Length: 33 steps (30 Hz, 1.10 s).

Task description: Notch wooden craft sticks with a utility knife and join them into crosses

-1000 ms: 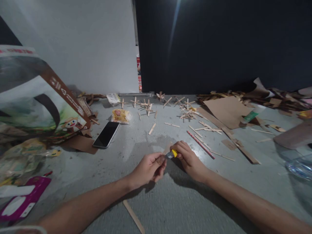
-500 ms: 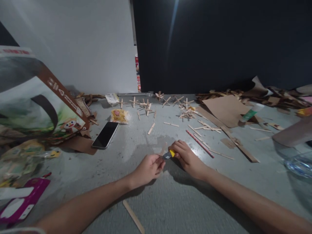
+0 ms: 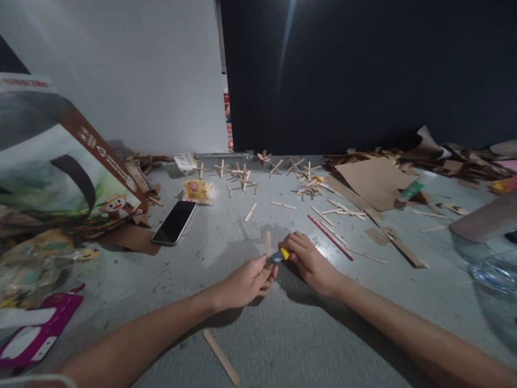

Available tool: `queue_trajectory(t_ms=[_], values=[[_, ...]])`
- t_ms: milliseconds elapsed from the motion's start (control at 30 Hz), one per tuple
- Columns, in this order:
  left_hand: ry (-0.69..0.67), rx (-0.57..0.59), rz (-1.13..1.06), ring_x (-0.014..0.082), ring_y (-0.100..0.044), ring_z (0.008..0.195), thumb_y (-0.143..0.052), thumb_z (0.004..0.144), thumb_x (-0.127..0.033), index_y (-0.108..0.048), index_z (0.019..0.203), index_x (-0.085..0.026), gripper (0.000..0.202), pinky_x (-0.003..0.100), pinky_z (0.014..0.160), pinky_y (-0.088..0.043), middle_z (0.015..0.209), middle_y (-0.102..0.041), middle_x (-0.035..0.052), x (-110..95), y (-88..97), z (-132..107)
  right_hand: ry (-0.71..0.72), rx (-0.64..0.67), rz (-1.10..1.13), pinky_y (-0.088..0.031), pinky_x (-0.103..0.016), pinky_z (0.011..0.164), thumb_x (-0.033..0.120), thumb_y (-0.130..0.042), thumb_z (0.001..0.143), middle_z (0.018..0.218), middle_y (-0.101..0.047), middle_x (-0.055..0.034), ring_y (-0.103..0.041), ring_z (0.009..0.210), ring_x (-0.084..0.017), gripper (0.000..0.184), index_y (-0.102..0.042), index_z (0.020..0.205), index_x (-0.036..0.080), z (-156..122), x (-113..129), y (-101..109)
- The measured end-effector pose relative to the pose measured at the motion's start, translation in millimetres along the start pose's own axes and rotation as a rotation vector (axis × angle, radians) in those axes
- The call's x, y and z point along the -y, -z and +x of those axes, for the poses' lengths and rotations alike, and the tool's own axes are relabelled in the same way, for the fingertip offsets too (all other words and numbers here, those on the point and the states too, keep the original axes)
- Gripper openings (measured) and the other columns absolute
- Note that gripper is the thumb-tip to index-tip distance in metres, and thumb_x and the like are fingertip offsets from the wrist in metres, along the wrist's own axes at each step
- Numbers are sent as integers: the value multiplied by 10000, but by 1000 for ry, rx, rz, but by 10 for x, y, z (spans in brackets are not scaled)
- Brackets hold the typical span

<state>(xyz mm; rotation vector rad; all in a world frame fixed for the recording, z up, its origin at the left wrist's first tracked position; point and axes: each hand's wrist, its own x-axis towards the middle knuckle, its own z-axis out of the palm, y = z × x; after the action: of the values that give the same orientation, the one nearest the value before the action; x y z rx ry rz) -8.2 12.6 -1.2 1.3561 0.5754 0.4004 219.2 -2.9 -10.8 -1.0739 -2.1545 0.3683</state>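
My left hand (image 3: 246, 281) rests on the grey table (image 3: 283, 334) with its fingers pinched on the near end of a short wooden stick (image 3: 268, 243) that points away from me. My right hand (image 3: 309, 261) is closed around a yellow utility knife (image 3: 281, 254). The knife's grey tip sits against the stick, right by my left fingertips. Both hands are close together at the table's middle.
A black phone (image 3: 175, 222) lies left of the hands beside a printed paper bag (image 3: 60, 161). Several loose sticks (image 3: 242, 178), a red pencil (image 3: 330, 237), brown cardboard (image 3: 375, 183) and a green-capped tube (image 3: 414, 188) lie behind. Another stick (image 3: 220, 355) lies near me.
The stick in my left fingers has swung from leaning right to pointing straight away. Both hands have stayed in place.
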Motion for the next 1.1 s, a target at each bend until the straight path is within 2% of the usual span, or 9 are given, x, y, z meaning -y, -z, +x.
queue_trajectory(t_ms=[133,367,467,633,833,1100], values=[[12,73,-22,76,-267,544,-596,982,-729,-495,908,-207,536,244,526,-224,706,-387,-87,-28,40,10,30,24,8,-445,-417,795,181,-361,1115,931,-654,-98,-559,870,-271,266,-600,1004,218,6,-12,30],[3,49,3,92,-302,531,-541,995,-755,-479,877,-220,552,267,547,-247,651,-369,-95,-44,41,7,65,20,11,-436,-410,800,269,-339,1151,920,-643,-85,-557,858,-271,292,-590,1009,226,8,-95,52],[12,59,9,97,-294,557,-544,983,-771,-472,886,-223,561,265,557,-247,669,-363,-94,-52,32,-6,54,24,9,-444,-412,798,256,-345,1145,926,-652,-91,-556,862,-270,289,-597,1008,226,2,-79,50],[41,59,73,103,-321,597,-532,1023,-697,-467,905,-219,497,269,585,-265,709,-404,-74,-49,19,-35,78,30,-15,-440,-421,790,229,-349,1129,926,-646,-100,-544,865,-280,283,-609,1016,220,1,-51,76],[12,40,52,115,-343,604,-516,1060,-575,-474,900,-222,390,270,585,-283,704,-412,-62,-12,-8,-46,95,39,30,-439,-423,784,368,-289,1171,926,-651,-102,-552,854,-281,380,-614,1035,227,13,-82,104],[11,2,79,107,-352,624,-546,970,-782,-488,884,-213,579,273,606,-291,732,-438,-51,-14,-53,-51,103,55,37,-440,-421,783,388,-272,1172,910,-634,-94,-551,857,-280,404,-608,1019,224,17,-38,126]])
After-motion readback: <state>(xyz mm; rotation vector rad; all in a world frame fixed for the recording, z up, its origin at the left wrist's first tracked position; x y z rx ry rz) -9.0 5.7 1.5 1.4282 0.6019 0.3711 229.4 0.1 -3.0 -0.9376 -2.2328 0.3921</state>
